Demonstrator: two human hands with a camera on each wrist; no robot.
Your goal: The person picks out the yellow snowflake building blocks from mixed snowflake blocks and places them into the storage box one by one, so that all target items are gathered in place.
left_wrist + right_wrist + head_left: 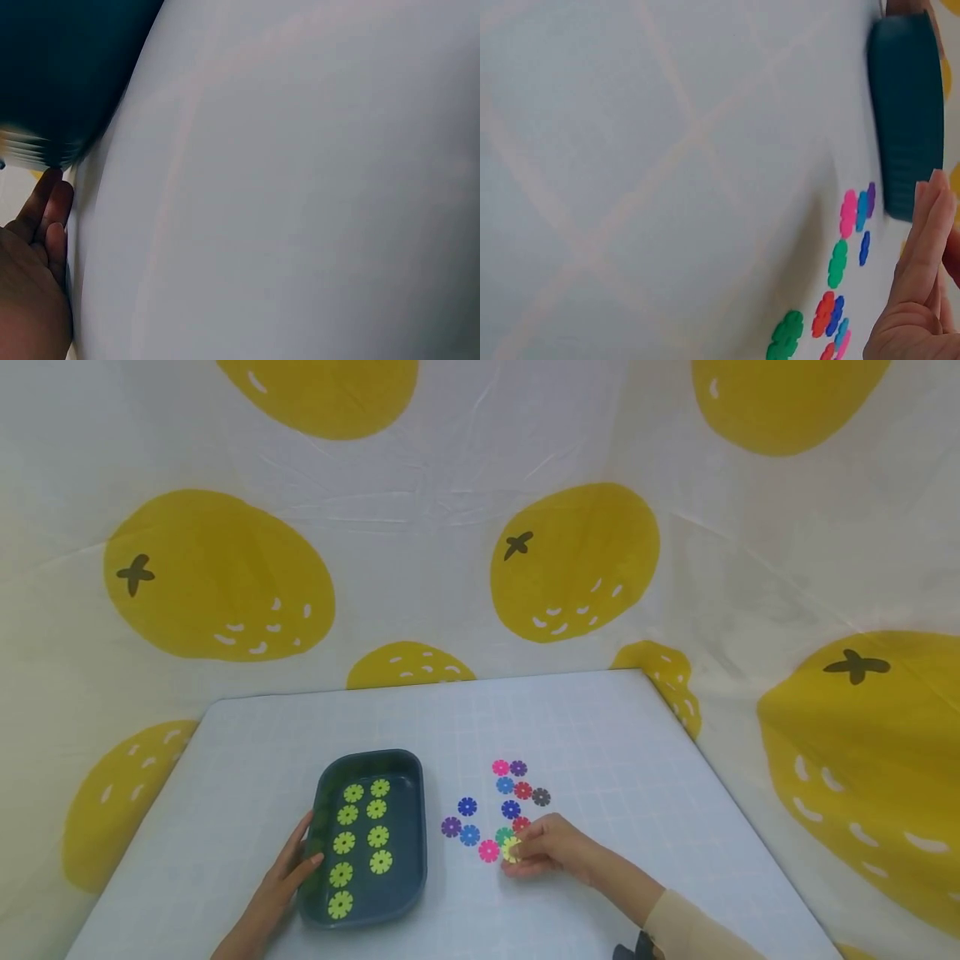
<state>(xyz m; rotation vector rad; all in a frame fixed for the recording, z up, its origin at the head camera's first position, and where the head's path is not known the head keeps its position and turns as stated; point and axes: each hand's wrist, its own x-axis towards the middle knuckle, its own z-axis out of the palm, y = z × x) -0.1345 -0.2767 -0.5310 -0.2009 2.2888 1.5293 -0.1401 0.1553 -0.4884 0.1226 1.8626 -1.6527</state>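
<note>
A dark teal tray (pixel 405 852) stands on the table at left centre, holding several yellow-green interlocking discs (pixel 343 842) in two rough columns. My left hand (pixel 279 885) grips the tray's left side, thumb over the rim and fingers along the outer wall; the left wrist view shows those fingertips (pixel 51 180) against the tray. Right of the tray, my right hand (pixel 551 847) pinches a yellow-green disc (pixel 511 850) between thumb and fingers, just over a green disc (pixel 503 836). In the right wrist view, that hand (pixel 922 277) hides the pinched disc.
Loose notched discs lie around the right hand: pink (pixel 488 851), red (pixel 522 791), dark grey (pixel 541 797), purple (pixel 451 827) and several blue ones (pixel 469 835). The white table (pixel 637 760) is backed by a lemon-print cloth (pixel 450 568).
</note>
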